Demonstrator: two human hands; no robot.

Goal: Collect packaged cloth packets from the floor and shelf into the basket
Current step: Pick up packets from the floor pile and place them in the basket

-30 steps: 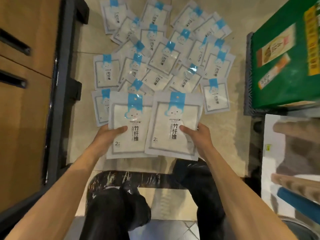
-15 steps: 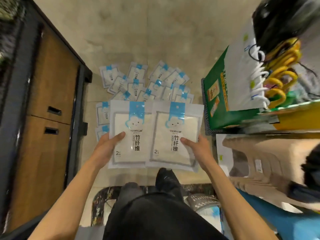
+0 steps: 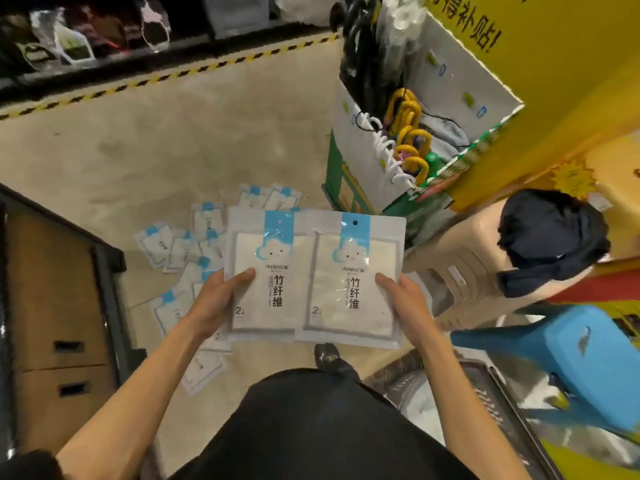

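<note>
Two cloth packets are up off the floor, held side by side at chest height, their inner edges overlapping a little. The left hand [image 3: 214, 303] pinches the left packet [image 3: 266, 275] at its outer edge, thumb flat across the front; the right hand [image 3: 405, 303] does the same on the right packet [image 3: 349, 278]. On both hands the fingers behind the plastic are out of sight.

These look light and flat: glossy film over folded cloth, likely slick to the touch and floppy if held by one corner. Taking them at a side edge near the middle, as now, should keep them level, and they look soft enough that a short drop into the basket would likely do no harm.

More packets on the floor [image 3: 180, 247] lie scattered below, partly covered by the held pair and the left forearm, so no count is possible. At lower right a dark rim [image 3: 509, 410] may be the basket, but it is cut off and blurred, its contents unreadable. No shelf holding packets can be made out.
</note>
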